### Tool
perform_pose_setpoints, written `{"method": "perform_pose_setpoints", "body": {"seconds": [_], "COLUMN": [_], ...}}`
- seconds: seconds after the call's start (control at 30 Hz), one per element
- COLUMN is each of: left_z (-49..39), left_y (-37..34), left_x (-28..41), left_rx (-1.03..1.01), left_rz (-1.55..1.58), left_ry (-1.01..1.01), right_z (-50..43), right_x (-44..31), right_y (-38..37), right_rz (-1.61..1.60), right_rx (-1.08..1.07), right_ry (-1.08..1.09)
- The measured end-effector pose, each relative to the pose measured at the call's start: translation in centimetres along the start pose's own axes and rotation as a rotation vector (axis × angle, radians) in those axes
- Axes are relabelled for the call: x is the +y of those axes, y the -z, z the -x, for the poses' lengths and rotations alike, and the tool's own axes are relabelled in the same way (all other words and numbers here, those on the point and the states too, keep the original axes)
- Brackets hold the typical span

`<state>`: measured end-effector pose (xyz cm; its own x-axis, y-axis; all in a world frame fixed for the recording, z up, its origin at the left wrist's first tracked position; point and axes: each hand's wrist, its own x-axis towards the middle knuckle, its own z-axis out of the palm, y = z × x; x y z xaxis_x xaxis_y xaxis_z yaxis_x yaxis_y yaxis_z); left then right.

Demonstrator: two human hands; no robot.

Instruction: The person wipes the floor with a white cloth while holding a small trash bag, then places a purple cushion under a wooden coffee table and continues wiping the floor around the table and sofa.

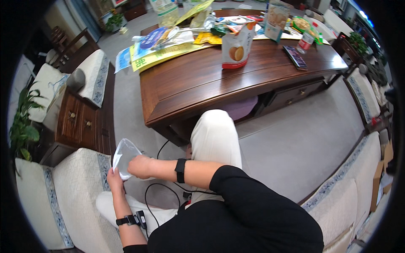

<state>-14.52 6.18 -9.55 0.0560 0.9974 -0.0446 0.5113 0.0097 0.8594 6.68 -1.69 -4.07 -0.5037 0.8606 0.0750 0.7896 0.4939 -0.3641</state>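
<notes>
My left hand (115, 181) pinches the near rim of a clear plastic bag (125, 155), which stands spread wide beside the sofa. Inside or against the mouth of this bag is my right hand (139, 166), curled with its fingers turned down; whether it holds anything is hidden. Both wrists wear black straps, and a small device sits on the left one. Beyond my knee, a white stand-up snack pouch (235, 50) rests upright on the wooden table (190, 85). A phone (295, 58) and a plastic bottle (305, 43) lie to its right, the bottle tilted or standing, I cannot tell.
Bags, papers and another stand-up pouch (276, 20) crowd the table's far side. A black cable (146, 193) loops near my legs. At the left are a wooden cabinet (79, 118) and cushioned seats (76, 180); another sofa (341, 174) curves along the right.
</notes>
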Motion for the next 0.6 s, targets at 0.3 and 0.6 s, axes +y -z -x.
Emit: {"method": "perform_pose_setpoints", "body": {"seconds": [0.3, 0.6], "left_z": [2.6, 1.8], "left_y": [-1.0, -1.0], "left_x": [6.8, 11.2], "left_rx": [0.072, 0.056], "left_rz": [0.091, 0.206], "left_ry": [0.094, 0.015], "right_z": [2.4, 3.2], "right_x": [0.4, 0.8], "right_y": [3.1, 5.2], "right_rz": [-0.069, -0.081], "right_rx": [-0.005, 0.205], "right_ry": [0.006, 0.01]}}
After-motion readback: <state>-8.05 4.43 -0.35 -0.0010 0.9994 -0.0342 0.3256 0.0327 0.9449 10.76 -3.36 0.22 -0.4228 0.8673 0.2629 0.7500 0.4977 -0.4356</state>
